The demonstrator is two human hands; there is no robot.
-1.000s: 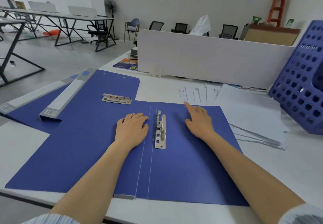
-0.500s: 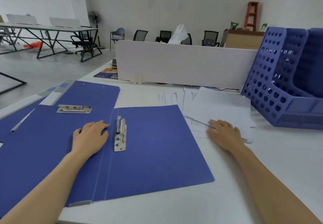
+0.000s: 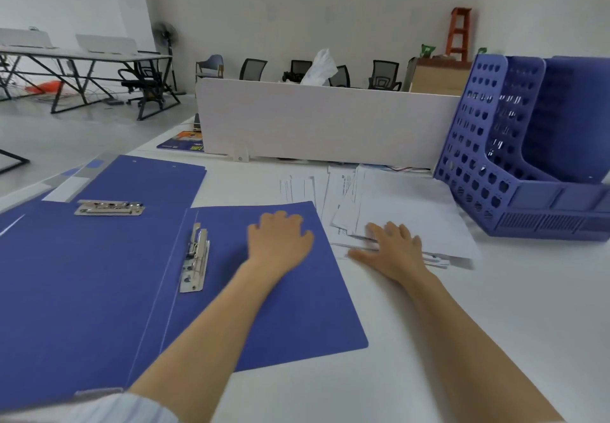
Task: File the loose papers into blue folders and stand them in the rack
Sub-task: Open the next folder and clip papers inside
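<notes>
An open blue folder [image 3: 264, 307] lies flat on the white table [image 3: 495, 307], its metal clip [image 3: 194, 257] bare, no sheets inside. The left hand [image 3: 280, 241] rests spread on its right leaf. The right hand [image 3: 394, 251] lies flat, fingers apart, on the loose papers [image 3: 412, 211] beside the folder. The blue rack [image 3: 528, 158] stands near the papers, with 1 folder [image 3: 574, 112] upright in it.

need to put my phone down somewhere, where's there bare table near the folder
Bare white table lies right of the open blue folder, this side of the loose white papers. Crowded behind: papers run from folder to blue perforated plastic rack.
</notes>
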